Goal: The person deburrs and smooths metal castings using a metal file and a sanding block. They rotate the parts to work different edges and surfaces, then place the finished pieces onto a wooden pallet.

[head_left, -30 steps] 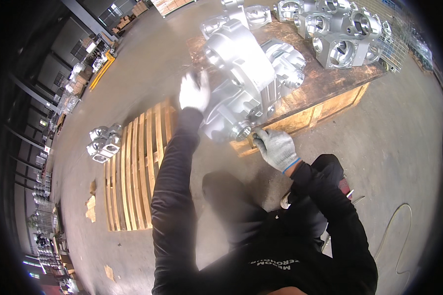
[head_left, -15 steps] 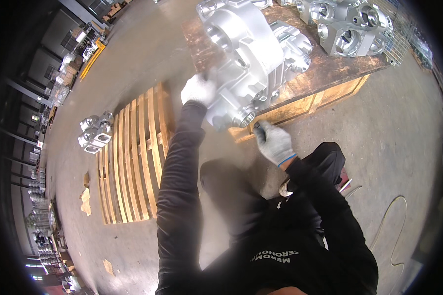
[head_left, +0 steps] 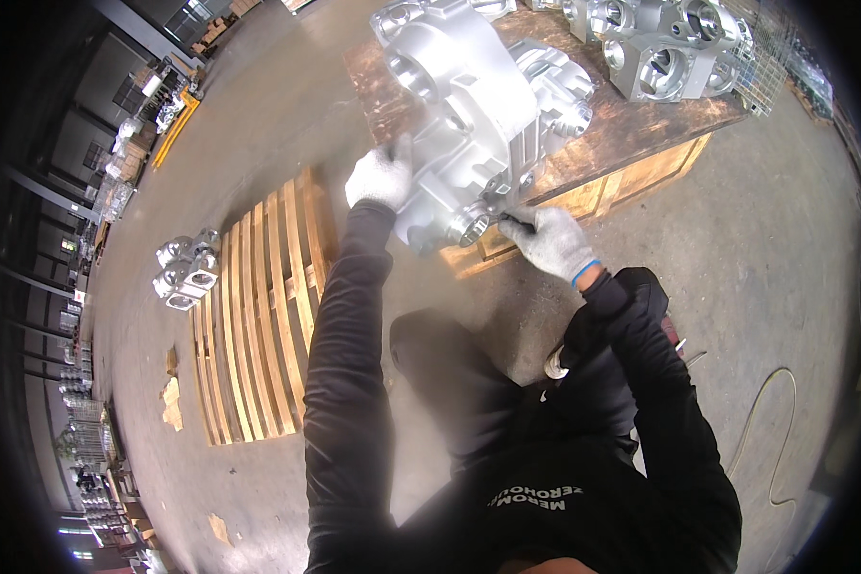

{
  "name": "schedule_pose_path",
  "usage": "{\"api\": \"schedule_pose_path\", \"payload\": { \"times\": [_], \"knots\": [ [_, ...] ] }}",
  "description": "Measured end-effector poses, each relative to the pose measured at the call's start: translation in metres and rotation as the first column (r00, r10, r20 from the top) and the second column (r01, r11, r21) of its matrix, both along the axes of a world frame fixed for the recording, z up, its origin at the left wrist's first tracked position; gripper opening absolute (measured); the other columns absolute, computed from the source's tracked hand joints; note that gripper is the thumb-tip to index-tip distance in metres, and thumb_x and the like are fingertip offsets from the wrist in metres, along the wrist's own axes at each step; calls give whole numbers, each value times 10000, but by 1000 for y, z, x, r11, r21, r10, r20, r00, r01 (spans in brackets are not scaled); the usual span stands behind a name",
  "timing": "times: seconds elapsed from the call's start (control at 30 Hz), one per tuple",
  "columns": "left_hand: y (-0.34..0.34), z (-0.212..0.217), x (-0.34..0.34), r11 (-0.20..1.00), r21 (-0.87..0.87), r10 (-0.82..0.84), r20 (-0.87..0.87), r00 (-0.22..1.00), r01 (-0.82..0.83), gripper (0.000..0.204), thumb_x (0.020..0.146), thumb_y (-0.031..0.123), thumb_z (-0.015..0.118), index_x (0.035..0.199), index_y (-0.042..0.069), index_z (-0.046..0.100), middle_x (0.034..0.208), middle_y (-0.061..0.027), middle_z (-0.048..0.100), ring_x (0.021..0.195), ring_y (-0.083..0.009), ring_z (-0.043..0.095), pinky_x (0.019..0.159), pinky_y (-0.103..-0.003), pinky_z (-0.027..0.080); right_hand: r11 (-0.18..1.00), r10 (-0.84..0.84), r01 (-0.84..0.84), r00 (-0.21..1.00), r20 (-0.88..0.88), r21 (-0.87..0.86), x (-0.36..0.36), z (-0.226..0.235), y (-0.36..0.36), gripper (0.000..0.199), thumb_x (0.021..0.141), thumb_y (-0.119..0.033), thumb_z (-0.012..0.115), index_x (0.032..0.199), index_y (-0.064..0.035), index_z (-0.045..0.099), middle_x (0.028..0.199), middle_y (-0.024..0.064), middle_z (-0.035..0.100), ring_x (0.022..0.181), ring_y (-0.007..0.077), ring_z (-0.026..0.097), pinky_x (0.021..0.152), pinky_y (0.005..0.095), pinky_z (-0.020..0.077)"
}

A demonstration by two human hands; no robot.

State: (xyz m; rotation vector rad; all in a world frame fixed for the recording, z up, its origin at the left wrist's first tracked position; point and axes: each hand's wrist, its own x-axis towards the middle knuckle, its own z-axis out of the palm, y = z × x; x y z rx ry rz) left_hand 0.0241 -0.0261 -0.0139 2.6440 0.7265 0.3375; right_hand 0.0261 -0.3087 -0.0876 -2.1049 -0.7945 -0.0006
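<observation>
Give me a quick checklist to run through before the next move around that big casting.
1. Left hand at the silver casting's left side: ok; grip firmness, cannot tell.
2. Right hand beside the round opening at the near end: ok; whether it pinches anything, cannot tell.
3. Both hands gloved: ok.
4. Casting fully supported on the wooden box: cannot tell; it hides what lies beneath.
5. Pale cable's full course visible: not ok; it passes behind the right sleeve.
</observation>
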Motion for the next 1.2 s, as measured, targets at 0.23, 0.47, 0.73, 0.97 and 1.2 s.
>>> {"api": "schedule_pose_path", "payload": {
  "times": [0.23, 0.47, 0.73, 0.97, 1.2],
  "knots": [
    [-1, 0, -3, 999, -7, -31, 76, 997, 32, 619, 1015, 623, 467, 1249, 127, 754, 1167, -245, 740, 1165, -424, 684, 1038, -473, 515, 986, -62, 65, 998, -21, 153, -53, -96, 35, 239, 959, -277, 699, 1085, -80, 750, 872, 202, 720, 835, 416, 695, 756, 495, 552],
    [13, -6, 2, 989, -22, -141, 163, 977, 146, 619, 1035, 555, 568, 1152, -26, 749, 1013, -267, 763, 1035, -374, 744, 961, -408, 528, 941, -333, 336, 915, 226, 28, 10, -71, -31, 302, 998, -268, 705, 1256, -114, 739, 1038, 140, 756, 900, 346, 748, 807, 393, 601],
    [32, -11, 21, 971, -109, -201, 128, 971, 215, 543, 1019, 553, 550, 1183, 82, 764, 1147, -261, 735, 1145, -445, 675, 1016, -462, 503, 912, -78, 301, 795, 602, -279, 54, -50, -49, 299, 944, -347, 717, 1176, -158, 708, 880, 96, 660, 787, 324, 685, 725, 442, 544],
    [35, -17, 23, 966, -78, -229, 184, 956, 246, 606, 1043, 485, 607, 1199, -91, 713, 1013, -261, 774, 994, -273, 741, 950, -370, 528, 930, -166, 314, 821, 546, -190, 68, -74, -43, 262, 986, -364, 677, 1131, -152, 728, 796, 113, 702, 713, 333, 705, 686, 471, 554],
    [25, -10, 19, 979, -33, -195, 154, 969, 202, 594, 1035, 523, 566, 1166, -31, 734, 1035, -275, 751, 1029, -375, 726, 951, -420, 525, 931, -359, 362, 932, 42, -59, 18, -77, 14, 353, 1029, -356, 605, 978, -30, 730, 801, 250, 705, 834, 471, 700, 748, 534, 560]
  ]
}}
